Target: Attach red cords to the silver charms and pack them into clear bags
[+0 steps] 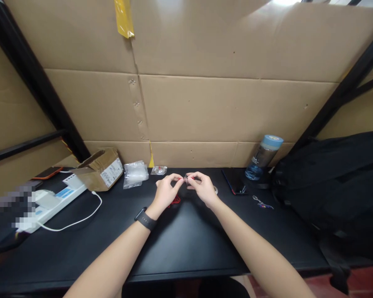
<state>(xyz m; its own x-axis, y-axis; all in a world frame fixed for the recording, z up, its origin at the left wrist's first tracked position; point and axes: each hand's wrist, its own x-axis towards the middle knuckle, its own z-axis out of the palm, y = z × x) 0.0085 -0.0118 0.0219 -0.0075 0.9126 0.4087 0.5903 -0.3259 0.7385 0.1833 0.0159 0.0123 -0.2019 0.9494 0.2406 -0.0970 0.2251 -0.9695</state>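
My left hand, with a black watch on its wrist, pinches something small and red that looks like the end of a cord. Facing it, my right hand grips a small thin silvery piece with red on it; the fingers hide most of its shape. The two sets of fingertips nearly meet above the table. Beneath the left hand lies a small heap of red cord. A pale round rim shows partly from behind the right hand.
The black table backs onto a cardboard wall. To the left are a power strip, an open carton and clear plastic bags. A phone, a bottle, a small trinket and a black backpack occupy the right.
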